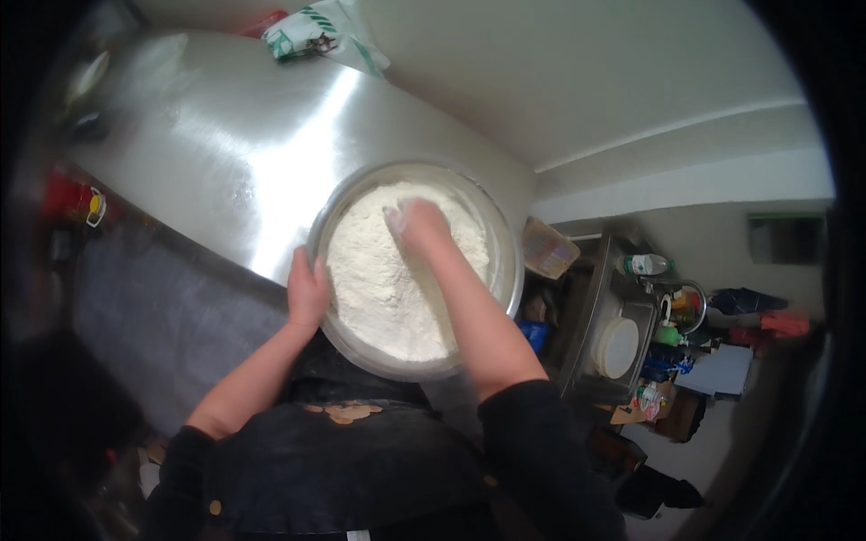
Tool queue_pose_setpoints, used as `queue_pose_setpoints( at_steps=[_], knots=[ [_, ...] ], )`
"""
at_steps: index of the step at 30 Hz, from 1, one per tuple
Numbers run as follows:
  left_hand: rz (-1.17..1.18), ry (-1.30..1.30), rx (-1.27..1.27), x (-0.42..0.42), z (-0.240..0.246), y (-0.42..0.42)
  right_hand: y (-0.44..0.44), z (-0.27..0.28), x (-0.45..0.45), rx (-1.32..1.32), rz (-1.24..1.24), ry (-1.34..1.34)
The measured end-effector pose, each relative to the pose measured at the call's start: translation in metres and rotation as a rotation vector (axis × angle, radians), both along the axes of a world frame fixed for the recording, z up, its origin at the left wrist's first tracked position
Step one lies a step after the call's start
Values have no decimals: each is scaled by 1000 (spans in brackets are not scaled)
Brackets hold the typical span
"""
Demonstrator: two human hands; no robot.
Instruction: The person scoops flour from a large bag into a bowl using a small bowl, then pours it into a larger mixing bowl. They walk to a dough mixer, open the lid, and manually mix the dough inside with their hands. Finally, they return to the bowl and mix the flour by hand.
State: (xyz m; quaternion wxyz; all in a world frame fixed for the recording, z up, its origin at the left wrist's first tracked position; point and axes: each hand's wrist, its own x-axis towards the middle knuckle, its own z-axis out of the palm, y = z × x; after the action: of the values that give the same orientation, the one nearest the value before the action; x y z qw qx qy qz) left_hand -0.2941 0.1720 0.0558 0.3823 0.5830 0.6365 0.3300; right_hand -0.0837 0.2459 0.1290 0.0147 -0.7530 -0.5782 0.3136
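Note:
A large round metal bowl (513, 270) sits at the near edge of a stainless steel table and holds a wide mass of pale flour (379, 291). My left hand (309, 291) grips the bowl's left rim, with the fingers along the outer wall and the thumb at the rim. Inside the bowl, my right hand (423, 226) is at the far part of the flour, palm side hidden. White flour coats its fingertips, which are blurred. Whether flour is held in that hand cannot be seen.
The steel table (210, 169) stretches to the upper left; a printed plastic bag (325, 34) lies by the wall. At right stand a plastic container (549, 248) and a sink (643, 324) with a white round lid or tub (617, 348). A yellow-capped red container (95, 206) is at left.

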Motion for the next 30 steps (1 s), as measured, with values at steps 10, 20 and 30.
queue_pose_setpoints(
  at_steps=[10, 20, 30],
  knots=[
    [3, 45, 2, 1, 7, 0, 28, -59, -74, -225, 440, -117],
    [12, 53, -22, 0, 5, -1, -69, -24, -17, -207, 724, -262],
    [22, -15, -80, -1, 5, 0, -38, -7, 67, -139, 142, 97]
  ],
)
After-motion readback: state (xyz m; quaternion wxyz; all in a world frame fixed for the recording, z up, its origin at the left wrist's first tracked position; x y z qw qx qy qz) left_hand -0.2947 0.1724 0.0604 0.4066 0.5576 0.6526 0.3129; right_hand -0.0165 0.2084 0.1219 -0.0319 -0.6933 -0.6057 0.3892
